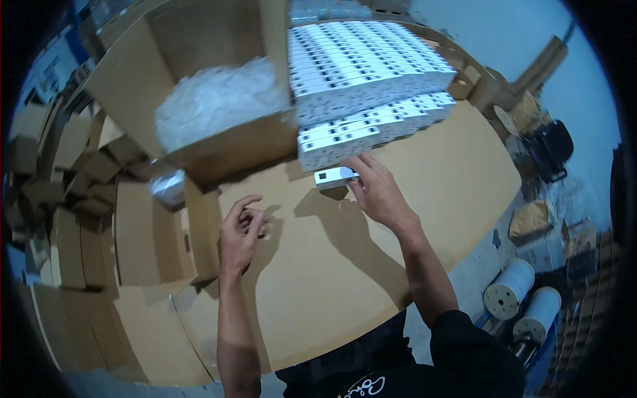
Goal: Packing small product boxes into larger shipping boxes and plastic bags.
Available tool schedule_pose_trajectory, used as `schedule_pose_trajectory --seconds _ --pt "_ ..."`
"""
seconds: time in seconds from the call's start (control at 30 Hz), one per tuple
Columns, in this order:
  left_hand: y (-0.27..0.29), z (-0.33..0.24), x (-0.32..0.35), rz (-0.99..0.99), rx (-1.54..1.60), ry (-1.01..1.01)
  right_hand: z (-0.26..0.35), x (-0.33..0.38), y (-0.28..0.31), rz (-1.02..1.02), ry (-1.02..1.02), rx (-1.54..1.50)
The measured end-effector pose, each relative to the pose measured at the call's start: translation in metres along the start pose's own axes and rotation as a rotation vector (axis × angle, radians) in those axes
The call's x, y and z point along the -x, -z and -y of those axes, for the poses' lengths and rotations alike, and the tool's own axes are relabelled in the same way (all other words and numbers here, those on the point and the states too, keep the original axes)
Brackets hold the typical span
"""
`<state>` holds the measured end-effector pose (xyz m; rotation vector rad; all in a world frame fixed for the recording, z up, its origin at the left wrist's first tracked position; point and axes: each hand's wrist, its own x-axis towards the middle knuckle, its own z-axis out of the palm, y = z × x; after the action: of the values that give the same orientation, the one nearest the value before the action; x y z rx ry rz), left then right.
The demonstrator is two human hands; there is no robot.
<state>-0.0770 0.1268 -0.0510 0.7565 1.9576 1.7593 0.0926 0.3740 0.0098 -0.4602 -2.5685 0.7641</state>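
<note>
In my right hand (379, 189) is a small white box (334, 177) with a dark square printed on its end, gripped between thumb and fingers just above the cardboard-covered table (318, 278). Directly behind it rise stacked rows of matching white boxes (371, 73), with a lower step of them along the front. My left hand (241, 229) hovers over the table's left part, its fingers curled loosely and apart, holding nothing. To the left of that hand stands an open cardboard box (156, 232) with a clear plastic-wrapped bundle (168, 188) at its far end.
A large open carton (232, 146) filled with clear plastic bags (222, 103) stands at the far left of the table. More cardboard boxes (79, 146) pile up at the left. Beyond the right edge are white spools (509, 288) and a black chair (552, 147) on the floor.
</note>
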Motion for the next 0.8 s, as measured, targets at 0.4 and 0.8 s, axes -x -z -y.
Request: schedule_pose_trajectory --seconds 0.4,0.8 --pt "0.016 0.01 -0.011 -0.121 0.163 -0.038 0.067 -0.02 -0.123 -0.04 0.072 -0.666" --pt "0.007 -0.001 -0.006 -0.223 -0.371 -0.107 0.027 -0.031 -0.141 -0.006 -0.059 -0.8"
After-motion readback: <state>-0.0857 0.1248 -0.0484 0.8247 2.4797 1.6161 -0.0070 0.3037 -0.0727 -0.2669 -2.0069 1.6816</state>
